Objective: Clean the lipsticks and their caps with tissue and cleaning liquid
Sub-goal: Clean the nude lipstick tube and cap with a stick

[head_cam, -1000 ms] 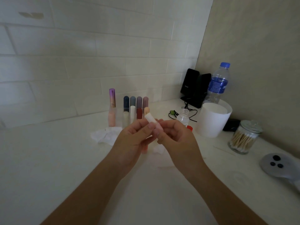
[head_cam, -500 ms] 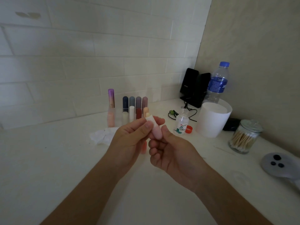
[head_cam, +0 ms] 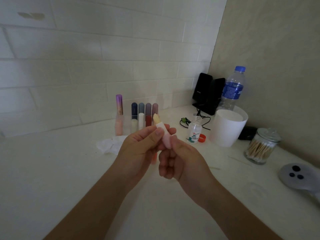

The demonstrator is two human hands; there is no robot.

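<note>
Pink plastic lipstick tube held up uncapped between both hands, wipe not yet begun.
The right hand curls round the tube's base while the left hand pinches its white collar, pale yellow stick bared above. The next move likely calls for the crumpled white tissue on the white counter behind, wetted from the small clear uncapped bottle farther right.

Ahead of you: white tiled wall, brick pattern, pale grout lines, brownish chipped patch near top left. On your right: plain beige wall, meeting tiles at vertical corner. Below you: white surface running into that corner. Light dim, soft, even.
</note>
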